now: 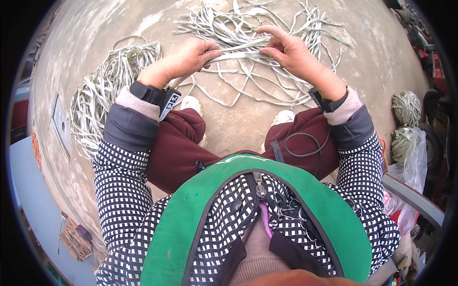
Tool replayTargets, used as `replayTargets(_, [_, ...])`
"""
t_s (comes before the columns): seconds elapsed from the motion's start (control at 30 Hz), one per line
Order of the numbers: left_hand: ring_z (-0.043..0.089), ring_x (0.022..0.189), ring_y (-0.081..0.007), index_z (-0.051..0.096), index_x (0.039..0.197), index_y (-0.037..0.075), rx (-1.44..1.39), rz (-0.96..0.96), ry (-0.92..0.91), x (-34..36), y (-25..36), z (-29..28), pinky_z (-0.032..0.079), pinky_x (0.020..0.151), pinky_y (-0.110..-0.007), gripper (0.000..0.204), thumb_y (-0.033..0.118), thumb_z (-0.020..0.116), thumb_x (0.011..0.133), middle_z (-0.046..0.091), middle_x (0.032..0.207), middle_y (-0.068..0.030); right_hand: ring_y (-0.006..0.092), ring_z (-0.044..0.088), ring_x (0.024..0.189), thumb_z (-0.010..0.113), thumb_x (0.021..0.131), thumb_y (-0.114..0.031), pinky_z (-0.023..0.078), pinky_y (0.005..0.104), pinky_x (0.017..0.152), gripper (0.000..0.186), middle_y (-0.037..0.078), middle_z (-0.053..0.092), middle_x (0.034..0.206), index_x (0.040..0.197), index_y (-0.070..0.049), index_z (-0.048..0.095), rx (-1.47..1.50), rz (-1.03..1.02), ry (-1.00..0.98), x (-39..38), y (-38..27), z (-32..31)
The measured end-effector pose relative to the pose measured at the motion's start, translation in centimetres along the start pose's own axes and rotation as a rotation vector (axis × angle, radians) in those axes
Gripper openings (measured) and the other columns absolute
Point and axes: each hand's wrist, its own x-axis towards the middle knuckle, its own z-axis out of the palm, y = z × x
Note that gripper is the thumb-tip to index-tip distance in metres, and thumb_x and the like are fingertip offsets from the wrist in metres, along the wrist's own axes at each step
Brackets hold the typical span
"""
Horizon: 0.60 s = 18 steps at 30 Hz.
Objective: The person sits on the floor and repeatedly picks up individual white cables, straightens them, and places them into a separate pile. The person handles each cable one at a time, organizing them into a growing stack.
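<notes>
Several pale, flat, ribbon-like strips (237, 53) stretch side by side between my hands, above the floor in front of me. At their left end, my left hand (188, 58) is closed, thumb and fingers pinching them. My right hand (292, 51) holds the other end with its thumb along the strips and its index finger raised and bent; its lower fingers are partly hidden. Just beyond lies a loose, tangled heap of similar whitish-green strips (210, 21). Stray lengths curve over the floor below my hands.
A long, thick pile of strips (102, 90) lies on the concrete floor (234, 126) at my left. Rolled bundles (406, 108), a clear plastic bag (416, 159) and a dark wheel (433, 148) stand at the right. A stack of brown sticks (75, 240) sits lower left.
</notes>
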Motion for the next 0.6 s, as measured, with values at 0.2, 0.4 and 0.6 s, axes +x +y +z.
replayTargets(0.2, [0.053, 0.057, -0.0143, 0.064, 0.092, 0.002, 0.044, 0.084, -0.018, 0.3, 0.3, 0.3, 0.044, 0.056, -0.03, 0.021, 0.022, 0.055, 0.092, 0.057, 0.063, -0.0074, 0.0317, 0.063, 0.071, 0.06, 0.088, -0.02, 0.049, 0.0369, 0.061, 0.014, 0.014, 0.062, 0.074, 0.096, -0.01, 0.061, -0.231, -0.259, 0.098, 0.2, 0.2, 0.8])
replayTargets(0.4, [0.058, 0.063, -0.0166, 0.064, 0.089, 0.001, 0.088, 0.072, 0.093, 0.4, 0.1, 0.4, 0.047, 0.06, -0.029, 0.017, 0.018, 0.06, 0.088, 0.06, 0.068, -0.0075, 0.0332, 0.058, 0.062, 0.05, 0.094, -0.023, 0.045, 0.0392, 0.057, 0.023, 0.016, 0.058, 0.068, 0.085, -0.004, 0.057, -0.157, -0.125, 0.008, 0.3, -0.6, 0.7])
replayTargets(0.6, [0.063, 0.076, -0.0316, 0.063, 0.1, 0.009, 0.307, 0.268, 0.319, 0.6, 1.1, 1.7, 0.049, 0.064, -0.039, 0.021, 0.02, 0.063, 0.082, 0.065, 0.08, -0.0144, 0.0263, 0.054, 0.056, 0.05, 0.094, -0.023, 0.044, 0.0369, 0.056, 0.027, 0.015, 0.054, 0.062, 0.081, -0.001, 0.058, -0.037, 0.046, -0.031, 0.4, -1.0, 1.2])
